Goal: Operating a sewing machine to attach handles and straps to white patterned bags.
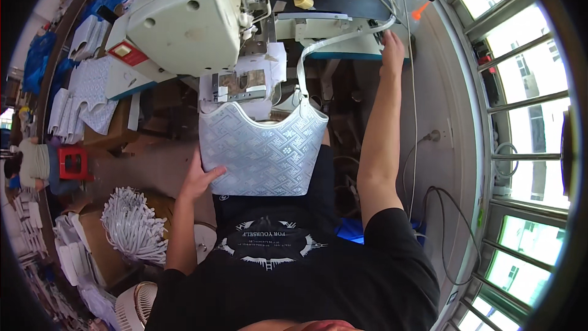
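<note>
A pale blue handbag (263, 147) with a silvery woven pattern and a white curved rim rests upright over my lap, below the sewing machine head. My left hand (203, 175) grips its lower left side, thumb on the front and fingers behind. From a ring at the bag's upper right corner, a white strap (334, 41) rises and bends away to the right. My right hand (392, 52) is stretched out to the machine's right end, close to the strap's far end and some small dark items. Its fingers are bent together; what they hold, if anything, is hidden.
The white sewing machine (184, 24) looms over the bag, its metal clamp plate (242, 93) just behind the rim. Bundled white straps (133, 224) lie at left, near a red stool (75, 163) and a fan (136, 306). Cables hang along the right wall beside barred windows.
</note>
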{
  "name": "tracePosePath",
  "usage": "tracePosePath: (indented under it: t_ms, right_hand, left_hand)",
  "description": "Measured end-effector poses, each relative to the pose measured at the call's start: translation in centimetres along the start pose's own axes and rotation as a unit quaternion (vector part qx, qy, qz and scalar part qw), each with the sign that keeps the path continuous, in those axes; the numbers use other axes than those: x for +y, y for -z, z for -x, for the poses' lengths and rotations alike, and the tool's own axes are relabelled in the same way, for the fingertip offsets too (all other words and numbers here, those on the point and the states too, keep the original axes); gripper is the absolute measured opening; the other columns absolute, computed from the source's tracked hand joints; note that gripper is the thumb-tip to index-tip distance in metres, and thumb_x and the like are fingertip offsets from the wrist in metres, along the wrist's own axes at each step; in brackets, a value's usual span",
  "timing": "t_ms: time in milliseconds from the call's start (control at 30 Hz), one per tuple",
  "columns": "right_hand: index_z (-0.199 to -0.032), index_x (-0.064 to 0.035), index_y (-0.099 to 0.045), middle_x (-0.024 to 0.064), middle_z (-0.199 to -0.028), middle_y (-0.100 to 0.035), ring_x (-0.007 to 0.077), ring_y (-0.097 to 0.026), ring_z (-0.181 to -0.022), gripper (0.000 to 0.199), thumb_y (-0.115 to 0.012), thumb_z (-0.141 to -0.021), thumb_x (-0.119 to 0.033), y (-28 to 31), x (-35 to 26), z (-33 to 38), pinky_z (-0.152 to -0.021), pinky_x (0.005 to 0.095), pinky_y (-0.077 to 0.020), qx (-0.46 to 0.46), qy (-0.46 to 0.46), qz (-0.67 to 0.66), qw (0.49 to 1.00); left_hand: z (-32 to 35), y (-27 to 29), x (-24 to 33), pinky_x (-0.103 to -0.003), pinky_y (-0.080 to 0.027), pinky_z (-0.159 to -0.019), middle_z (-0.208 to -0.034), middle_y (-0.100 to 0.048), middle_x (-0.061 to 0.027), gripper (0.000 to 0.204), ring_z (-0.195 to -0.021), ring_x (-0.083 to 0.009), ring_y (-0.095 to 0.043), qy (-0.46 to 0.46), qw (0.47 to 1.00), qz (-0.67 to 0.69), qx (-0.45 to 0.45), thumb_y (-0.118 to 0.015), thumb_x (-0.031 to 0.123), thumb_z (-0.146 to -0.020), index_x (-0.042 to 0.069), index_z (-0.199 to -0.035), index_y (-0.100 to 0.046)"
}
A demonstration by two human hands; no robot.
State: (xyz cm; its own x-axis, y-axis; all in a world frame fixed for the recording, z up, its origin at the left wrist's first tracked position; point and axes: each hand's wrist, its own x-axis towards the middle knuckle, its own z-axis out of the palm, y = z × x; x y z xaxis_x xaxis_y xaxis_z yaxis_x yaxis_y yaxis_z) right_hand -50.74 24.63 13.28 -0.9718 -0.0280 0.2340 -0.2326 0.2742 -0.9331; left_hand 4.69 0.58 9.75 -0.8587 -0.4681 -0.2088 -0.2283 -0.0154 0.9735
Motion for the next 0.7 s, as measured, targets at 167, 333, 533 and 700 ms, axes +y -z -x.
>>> tracePosePath:
  t_ms: [167,333,533,700]
  right_hand:
    - [-0.141,0.0016,-0.056,0.0057,-0.092,-0.064,0.0207,-0.063,-0.087,0.044,-0.057,-0.108,-0.027,-0.8,-5.4,2.1,-0.081,0.0382,-0.0517,-0.114,-0.125,-0.414,0.895]
    - [-0.135,0.0038,-0.063,-0.0022,-0.076,-0.047,0.0079,-0.046,-0.069,0.040,-0.059,-0.109,-0.025,4.7,-18.0,12.7,-0.063,0.0234,-0.0331,-0.261,-0.077,-0.316,0.909]
    - [-0.117,0.0025,-0.073,-0.0049,-0.075,-0.056,0.0035,-0.043,-0.064,0.028,-0.073,-0.101,-0.020,13.1,-29.1,14.7,-0.057,0.0228,-0.0325,-0.172,0.230,-0.187,0.940]
    - [-0.110,0.0046,-0.072,0.0012,-0.075,-0.059,0.0097,-0.050,-0.066,0.032,-0.061,-0.108,-0.026,13.2,-35.0,10.0,-0.063,0.0275,-0.0398,-0.015,0.294,-0.290,0.910]
  left_hand:
    - [-0.2,-0.1,0.8,-0.038,-0.036,-0.118,-0.148,-0.050,-0.0128,0.095,-0.137,-0.0232,-0.047,-0.009,1.000,0.025,-0.017,-0.088,0.018,-0.085,0.000,-0.158,-0.029]
    - [-0.2,0.6,-0.2,-0.039,-0.036,-0.118,-0.152,-0.048,-0.0141,0.102,-0.140,-0.0237,-0.046,-0.025,0.999,0.014,-0.019,-0.088,0.018,-0.084,0.000,-0.161,-0.024]
    - [-0.7,1.1,0.1,-0.038,-0.036,-0.118,-0.156,-0.046,-0.0160,0.105,-0.143,-0.0243,-0.044,-0.052,0.998,-0.025,-0.038,-0.087,0.016,-0.084,-0.001,-0.164,-0.021]
    - [-0.7,1.1,0.5,-0.038,-0.036,-0.119,-0.155,-0.046,-0.0159,0.103,-0.143,-0.0242,-0.045,-0.056,0.997,-0.046,-0.029,-0.086,0.013,-0.084,-0.001,-0.163,-0.022]
